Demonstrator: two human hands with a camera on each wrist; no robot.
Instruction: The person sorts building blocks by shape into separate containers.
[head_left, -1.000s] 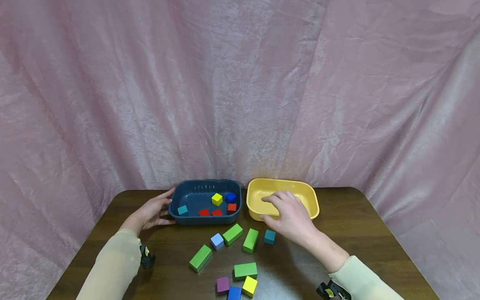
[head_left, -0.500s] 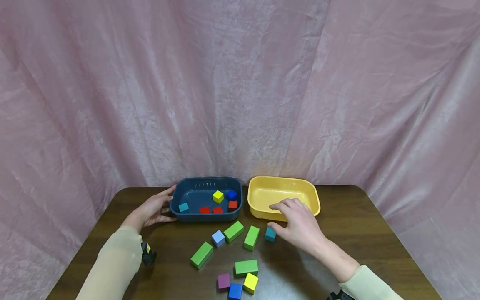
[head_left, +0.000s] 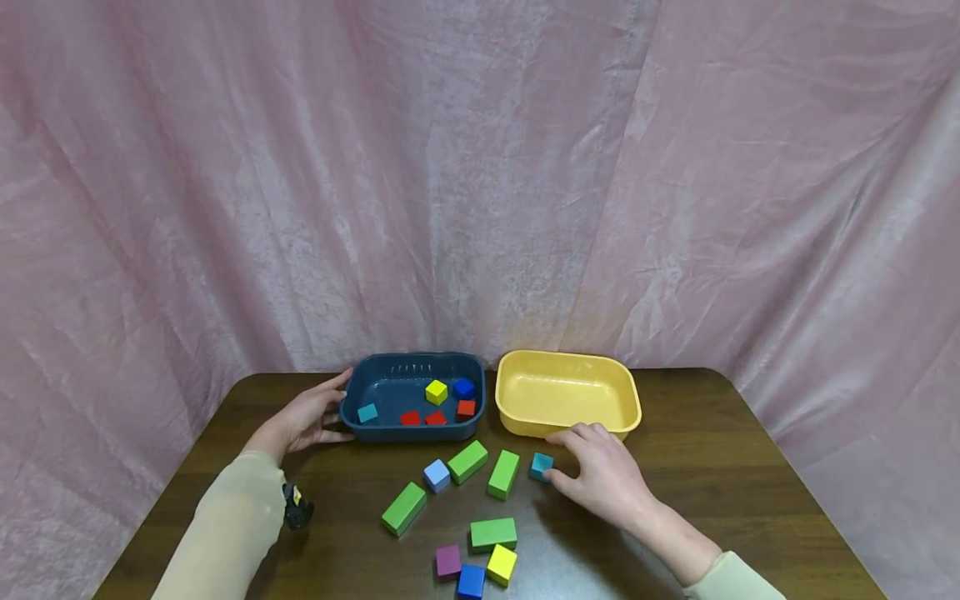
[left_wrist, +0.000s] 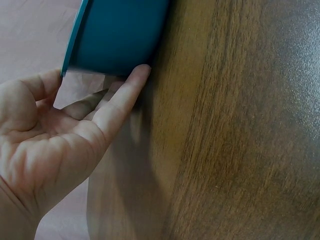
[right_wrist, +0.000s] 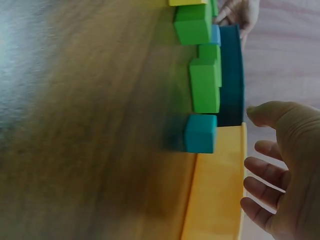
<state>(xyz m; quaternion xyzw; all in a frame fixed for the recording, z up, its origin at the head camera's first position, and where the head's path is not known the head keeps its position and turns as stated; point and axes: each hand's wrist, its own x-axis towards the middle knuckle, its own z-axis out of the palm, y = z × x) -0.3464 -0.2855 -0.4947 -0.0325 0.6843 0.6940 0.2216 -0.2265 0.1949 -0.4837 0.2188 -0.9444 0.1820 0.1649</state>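
Observation:
My left hand (head_left: 303, 422) touches the left end of a dark blue bin (head_left: 408, 434) with extended fingers; in the left wrist view one finger (left_wrist: 121, 100) lies along its wall (left_wrist: 120, 35). Inside it lie red blocks (head_left: 466, 409), a yellow cube (head_left: 437, 392), a blue one (head_left: 463, 388) and a teal one (head_left: 367, 413). With its fingers apart, my right hand (head_left: 606, 475) hovers at the front of a yellow bin (head_left: 525, 427). Just left of its thumb sits a teal cube (head_left: 540, 465) on the table. Nothing is held.
Several green blocks (head_left: 503, 475) and a light blue cube (head_left: 437, 476) lie in front of the bins. Nearer me are a purple cube (head_left: 447, 562), a blue cube (head_left: 471, 581) and a yellow cube (head_left: 502, 565). A pink curtain (head_left: 480, 183) hangs behind the wooden table (head_left: 727, 483).
My right hand has come back from over the yellow bin and down toward the teal cube in front of it. The left hand stays at the blue bin.

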